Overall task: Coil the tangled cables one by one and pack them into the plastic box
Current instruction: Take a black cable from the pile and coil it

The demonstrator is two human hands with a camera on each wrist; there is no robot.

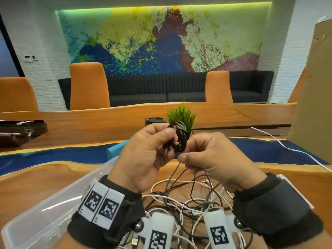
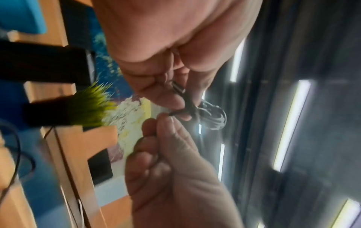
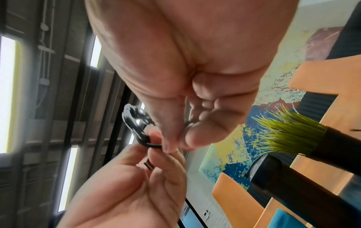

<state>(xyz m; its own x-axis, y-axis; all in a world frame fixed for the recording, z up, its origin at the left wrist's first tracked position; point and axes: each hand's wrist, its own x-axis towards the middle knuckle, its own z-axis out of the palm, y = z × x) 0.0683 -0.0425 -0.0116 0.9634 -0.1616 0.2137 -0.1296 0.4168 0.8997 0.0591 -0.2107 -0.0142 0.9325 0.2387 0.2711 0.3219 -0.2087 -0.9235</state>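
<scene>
A small coil of dark cable (image 1: pixel 179 139) is held up above the table between both hands. My left hand (image 1: pixel 169 141) grips the coil with thumb and curled fingers; a metal plug (image 2: pixel 177 88) sticks out by its fingers. My right hand (image 1: pixel 185 159) pinches the same cable just below the coil. From there the dark strand hangs down into the tangle of white and dark cables (image 1: pixel 188 200) on the table. The coil (image 3: pixel 134 121) and the plug (image 3: pixel 147 164) also show in the right wrist view. The clear plastic box (image 1: pixel 45 203) stands at the lower left, under my left wrist.
A small green plant (image 1: pixel 181 114) and a black device (image 1: pixel 155 120) sit behind the hands. A cardboard sheet (image 1: pixel 314 87) stands at the right, with a white cable (image 1: pixel 287 147) running past it. A light blue object (image 1: pixel 115 150) lies beyond the box.
</scene>
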